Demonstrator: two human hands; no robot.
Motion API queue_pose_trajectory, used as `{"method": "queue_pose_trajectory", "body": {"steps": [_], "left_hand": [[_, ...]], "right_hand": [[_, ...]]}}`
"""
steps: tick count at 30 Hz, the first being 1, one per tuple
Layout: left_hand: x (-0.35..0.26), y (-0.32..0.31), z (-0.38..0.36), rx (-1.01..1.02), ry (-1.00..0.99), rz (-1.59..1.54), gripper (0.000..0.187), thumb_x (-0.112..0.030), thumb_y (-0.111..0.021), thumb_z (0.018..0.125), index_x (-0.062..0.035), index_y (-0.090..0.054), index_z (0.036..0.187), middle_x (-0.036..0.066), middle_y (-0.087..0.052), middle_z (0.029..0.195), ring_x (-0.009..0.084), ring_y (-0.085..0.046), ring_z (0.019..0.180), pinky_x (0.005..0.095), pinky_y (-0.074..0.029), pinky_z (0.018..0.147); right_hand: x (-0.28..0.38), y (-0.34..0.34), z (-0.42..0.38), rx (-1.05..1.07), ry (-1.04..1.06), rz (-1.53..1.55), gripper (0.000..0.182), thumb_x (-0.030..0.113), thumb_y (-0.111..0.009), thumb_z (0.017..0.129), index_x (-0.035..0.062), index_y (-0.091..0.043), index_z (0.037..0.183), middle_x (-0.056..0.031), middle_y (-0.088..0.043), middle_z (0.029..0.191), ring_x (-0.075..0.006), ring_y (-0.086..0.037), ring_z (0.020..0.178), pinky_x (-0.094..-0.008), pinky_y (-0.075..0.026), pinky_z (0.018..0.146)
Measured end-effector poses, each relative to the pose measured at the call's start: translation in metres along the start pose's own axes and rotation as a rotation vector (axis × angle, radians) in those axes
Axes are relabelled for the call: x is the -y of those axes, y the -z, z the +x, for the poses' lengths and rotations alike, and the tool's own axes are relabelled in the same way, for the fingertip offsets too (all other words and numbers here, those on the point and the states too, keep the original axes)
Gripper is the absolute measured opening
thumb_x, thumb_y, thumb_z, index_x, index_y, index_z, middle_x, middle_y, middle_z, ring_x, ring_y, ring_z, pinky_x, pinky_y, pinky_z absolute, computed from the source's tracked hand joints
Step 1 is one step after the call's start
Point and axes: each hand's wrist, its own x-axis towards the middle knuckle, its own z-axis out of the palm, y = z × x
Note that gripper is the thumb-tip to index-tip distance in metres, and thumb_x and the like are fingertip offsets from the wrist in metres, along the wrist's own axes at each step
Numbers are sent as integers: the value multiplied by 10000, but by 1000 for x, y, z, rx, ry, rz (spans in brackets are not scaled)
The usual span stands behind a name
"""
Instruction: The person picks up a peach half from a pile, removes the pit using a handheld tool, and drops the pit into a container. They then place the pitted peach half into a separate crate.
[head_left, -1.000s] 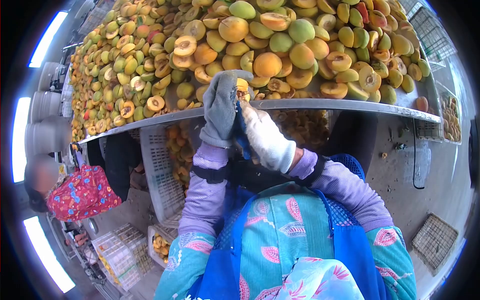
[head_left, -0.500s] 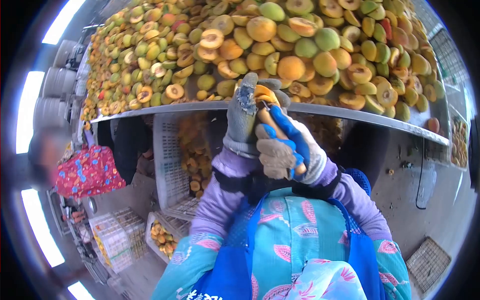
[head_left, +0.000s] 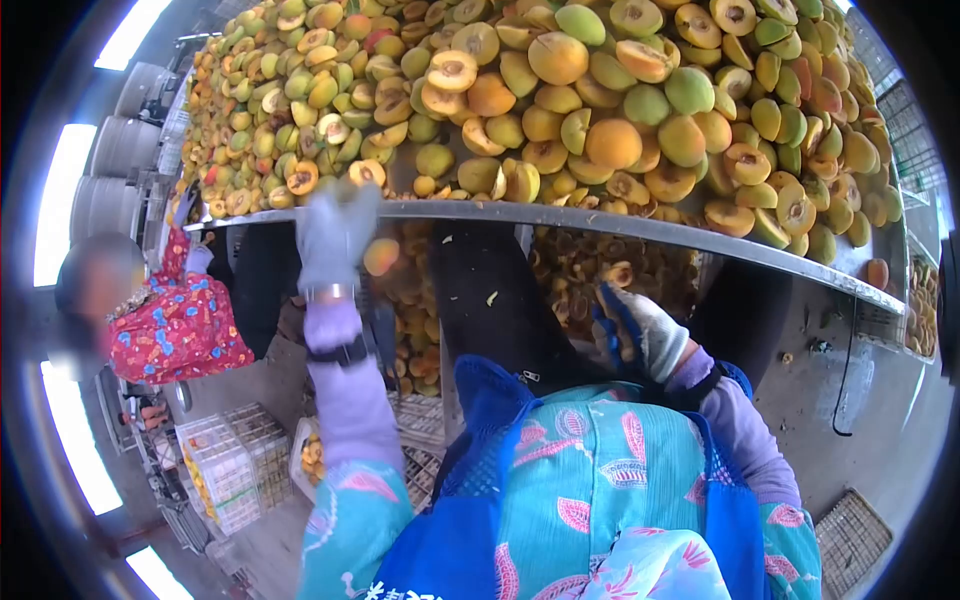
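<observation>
My left hand (head_left: 338, 235), in a grey glove smeared by motion, is stretched out at the table's metal edge, its fingers apart. A peach piece (head_left: 381, 256), also blurred, is in the air just right of it, over a crate of cut peaches (head_left: 415, 345). My right hand (head_left: 648, 330), in a white and blue glove, is closed near my lap. At its fingertips shows a brownish-orange fruit piece (head_left: 618, 273), overlapping the pits and scraps (head_left: 570, 270) under the table. What the right palm holds is hidden.
Halved and whole peaches (head_left: 560, 100) are heaped across the metal-edged table (head_left: 640, 228). A person in a red patterned garment (head_left: 180, 330) works at the left. Crates (head_left: 225, 465) stand on the floor at lower left; another crate (head_left: 855, 535) lies at lower right.
My hands have parted from around the peach and the wooden-handled hooked tool. The left swung left to the table edge and a peach piece came loose; the right moved right and down.
</observation>
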Motion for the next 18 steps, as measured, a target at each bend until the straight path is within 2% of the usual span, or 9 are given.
{"method": "queue_pose_trajectory", "body": {"steps": [1, 7, 10, 12, 13, 14, 15, 17, 18], "left_hand": [[8, -14, 31, -209, -139, 193, 416, -379, -645, 811, 13, -656, 948, 217, -690, 1023, 349, -682, 875, 406, -526, 752], [27, -41, 113, 100, -263, 609, 494, -362, -735, 724, 10, -631, 1032, 245, -662, 1046, 383, -650, 958, 429, -515, 838], [17, -39, 63, 137, -171, -565, 397, -200, -715, 809, 43, -617, 1107, 114, -663, 1023, 170, -632, 882, 298, -522, 811], [-26, -41, 4, 249, -279, -931, 293, -78, -633, 873, 37, -616, 1142, 93, -656, 1063, 162, -631, 920, 277, -523, 813], [-36, -49, -13, 366, -251, -1047, 266, -57, -596, 900, 37, -616, 1148, 97, -650, 1079, 175, -631, 955, 282, -519, 845], [-37, -67, -20, 17, -899, -544, 239, -80, -588, 918, 25, -621, 1130, 93, -653, 1073, 177, -639, 954, 284, -522, 850], [-38, -74, -24, -5, -950, -322, 323, -74, -648, 835, -23, -607, 1151, 118, -655, 1092, 219, -638, 960, 311, -510, 881], [-70, -91, -57, 390, -389, -1154, 284, -95, -608, 883, -7, -584, 1152, 132, -652, 1094, 228, -635, 971, 326, -518, 880], [-72, -95, -60, 402, -392, -1158, 284, -95, -608, 883, -7, -584, 1152, 132, -652, 1094, 228, -635, 971, 326, -518, 880]], "right_hand": [[-4, -20, 1, -197, 4, 19, 454, 518, -509, 966, 71, -573, 1008, -8, -537, 676, -97, -506, 473, -263, -502, 594], [13, -68, -13, -136, 396, -780, 450, 499, -483, 983, 62, -584, 1021, -28, -537, 671, -95, -511, 520, -236, -407, 478], [10, -89, -8, -268, 806, -1141, 425, 454, -490, 993, 40, -582, 1022, -35, -556, 681, -111, -541, 603, -290, -429, 548], [11, -116, -11, -227, 738, -1168, 377, 389, -483, 1004, 21, -567, 1001, -133, -583, 703, -268, -566, 657, -389, -448, 633], [13, -123, -10, -190, 745, -1209, 365, 372, -476, 1007, 18, -563, 994, -174, -586, 708, -335, -574, 661, -418, -453, 641], [12, -120, 1, -229, 788, -1291, 392, 387, -452, 1009, 12, -552, 955, -206, -600, 712, -385, -597, 700, -452, -464, 649], [10, -112, 13, -272, 831, -1371, 423, 402, -428, 1011, 5, -541, 916, -237, -613, 717, -435, -620, 738, -487, -476, 656], [12, -105, 13, -332, 776, -1336, 429, 393, -426, 1011, -8, -540, 907, -247, -619, 730, -443, -616, 745, -499, -470, 662], [12, -101, 10, -345, 783, -1349, 428, 390, -422, 1012, -12, -547, 931, -249, -627, 754, -443, -619, 768, -498, -472, 677]]}}
